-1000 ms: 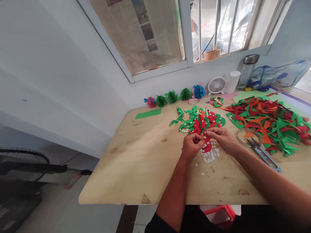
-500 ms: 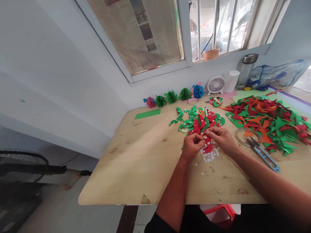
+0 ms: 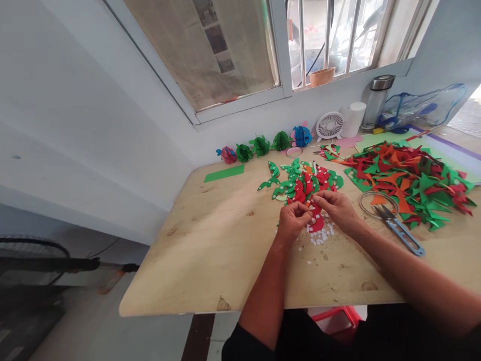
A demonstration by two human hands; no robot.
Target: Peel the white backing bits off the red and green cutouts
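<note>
My left hand [image 3: 295, 220] is closed in a pinch at the left edge of a red curved paper cutout [image 3: 317, 224] dotted with small white squares. From the right, my right hand [image 3: 336, 208] reaches over the same cutout, thumb and forefinger pinched near its upper end. What lies between those fingertips is too small to tell. Loose white paper squares [image 3: 320, 238] are scattered just below the cutout. Behind my hands lies a heap of green cutouts [image 3: 289, 188] and red cutouts [image 3: 300, 190], also bearing white squares.
Blue thread snips [image 3: 402, 233] lie right of my right hand, beside a roll of tape [image 3: 378, 204]. Farther right spreads a pile of paper scraps [image 3: 409, 180]. Along the wall stand folded paper figures [image 3: 260, 145], a small fan [image 3: 329, 125] and a glass bottle [image 3: 375, 105].
The whole view has shifted slightly, so everything sits a little higher and more to the left. My hands stay pinched over the red cutout with only slight finger movement.
</note>
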